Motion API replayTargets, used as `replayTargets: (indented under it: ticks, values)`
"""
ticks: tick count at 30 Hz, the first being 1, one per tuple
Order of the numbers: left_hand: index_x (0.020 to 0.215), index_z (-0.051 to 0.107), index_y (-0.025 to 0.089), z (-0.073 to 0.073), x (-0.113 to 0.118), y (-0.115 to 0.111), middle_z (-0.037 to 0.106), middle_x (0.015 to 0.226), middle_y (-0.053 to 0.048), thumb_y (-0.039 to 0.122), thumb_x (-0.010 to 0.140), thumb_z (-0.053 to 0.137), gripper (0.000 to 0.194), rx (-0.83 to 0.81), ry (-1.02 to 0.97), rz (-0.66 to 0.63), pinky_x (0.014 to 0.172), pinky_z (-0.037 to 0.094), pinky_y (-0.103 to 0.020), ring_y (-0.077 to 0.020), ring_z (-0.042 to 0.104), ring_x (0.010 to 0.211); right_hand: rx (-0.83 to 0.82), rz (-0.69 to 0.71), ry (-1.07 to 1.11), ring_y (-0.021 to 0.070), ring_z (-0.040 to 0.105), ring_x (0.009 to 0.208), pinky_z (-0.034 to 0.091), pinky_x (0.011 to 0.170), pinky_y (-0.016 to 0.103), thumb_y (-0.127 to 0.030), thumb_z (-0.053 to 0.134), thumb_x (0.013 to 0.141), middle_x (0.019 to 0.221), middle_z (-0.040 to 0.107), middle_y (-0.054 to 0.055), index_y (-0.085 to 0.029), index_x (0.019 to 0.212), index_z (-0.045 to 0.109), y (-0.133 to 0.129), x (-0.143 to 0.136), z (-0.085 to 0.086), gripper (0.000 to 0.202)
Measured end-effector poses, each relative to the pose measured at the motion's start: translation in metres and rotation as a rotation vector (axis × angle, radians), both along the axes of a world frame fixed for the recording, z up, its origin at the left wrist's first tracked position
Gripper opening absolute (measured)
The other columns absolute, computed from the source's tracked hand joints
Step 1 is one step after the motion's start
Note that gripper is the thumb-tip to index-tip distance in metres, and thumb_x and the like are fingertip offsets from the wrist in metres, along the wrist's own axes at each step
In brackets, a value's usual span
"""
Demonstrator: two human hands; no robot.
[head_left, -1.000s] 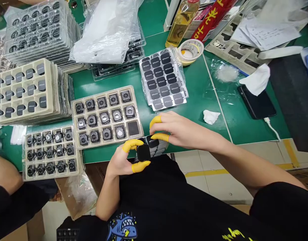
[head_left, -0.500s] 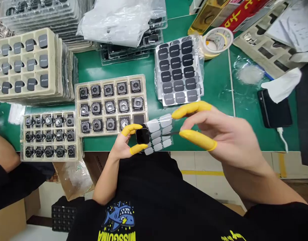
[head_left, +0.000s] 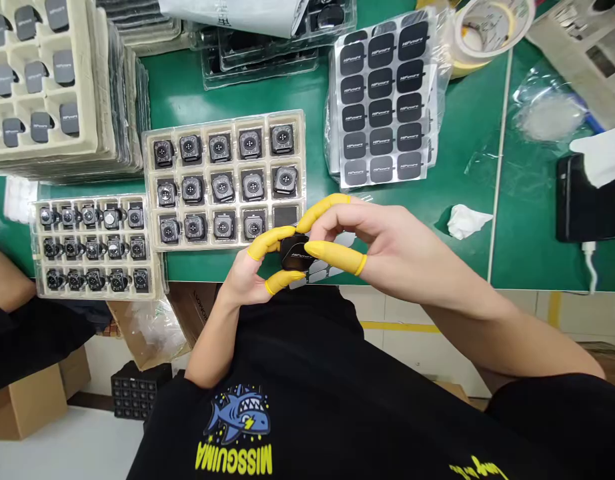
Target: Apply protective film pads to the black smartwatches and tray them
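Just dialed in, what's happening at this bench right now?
A person holds a small black watch body in the left hand, while the right hand presses a dark sticker onto its face. Both wear yellow finger cots. Beside them, a tray of watch bodies has one vacant slot. A sticker sheet lies behind on the green table.

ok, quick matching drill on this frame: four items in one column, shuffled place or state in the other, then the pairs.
Items
1. watch body
2. sticker sheet
3. tape roll
4. phone

Places or states
A. far right, cable plugged in
B. pinched between left hand and right hand
C. top edge, right of the black stickers
D. flat on the green mat, rows of black labels

Pairs: 1-B, 2-D, 3-C, 4-A
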State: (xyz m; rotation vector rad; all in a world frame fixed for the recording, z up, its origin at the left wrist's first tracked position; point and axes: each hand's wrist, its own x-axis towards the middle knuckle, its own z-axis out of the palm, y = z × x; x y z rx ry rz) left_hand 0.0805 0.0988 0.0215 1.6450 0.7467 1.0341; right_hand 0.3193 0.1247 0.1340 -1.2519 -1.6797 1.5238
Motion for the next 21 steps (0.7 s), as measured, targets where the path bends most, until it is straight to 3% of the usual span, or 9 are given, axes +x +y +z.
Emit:
replayTargets:
  ticks: [8,16,21]
  values:
    - [0.158,0.061,0.027,0.0017,-0.0018,0.0012,0.083,0.132,-0.012,0.051,0.099,0.085,0.068,0.029,0.042,0.004,0.102,0.073,-0.042,-0.0285,0.086,0.113,-0.025,0.009,0.029,0.0228,0.068,0.090,0.059,0.086,0.040,-0.040,0.076,0.102,0.104,0.076,0.006,-0.025,0.086,0.071,0.0031,-0.0023,-0.0003,0.022]
    - [0.158,0.062,0.026,-0.0003,-0.0035,0.0016,0.083,0.133,-0.012,0.054,0.099,0.084,0.069,0.018,0.065,-0.010,0.102,0.073,-0.041,-0.0284,0.086,0.113,-0.063,0.012,0.023,0.0233,0.069,0.093,0.059,0.086,0.039,-0.044,0.078,0.101,0.106,0.076,0.006,-0.026,0.087,0.073,0.0044,0.0003,-0.0021,0.024]
    - [0.163,0.057,0.029,0.0009,-0.0031,0.0026,0.083,0.136,-0.011,0.043,0.098,0.087,0.073,0.064,0.007,-0.015,0.104,0.071,-0.039,-0.0279,0.086,0.116,-0.063,-0.004,0.024,0.0242,0.070,0.096,0.060,0.083,0.038,-0.040,0.078,0.100,0.107,0.077,0.008,-0.025,0.086,0.073,0.0054,-0.0018,-0.0010,0.022]
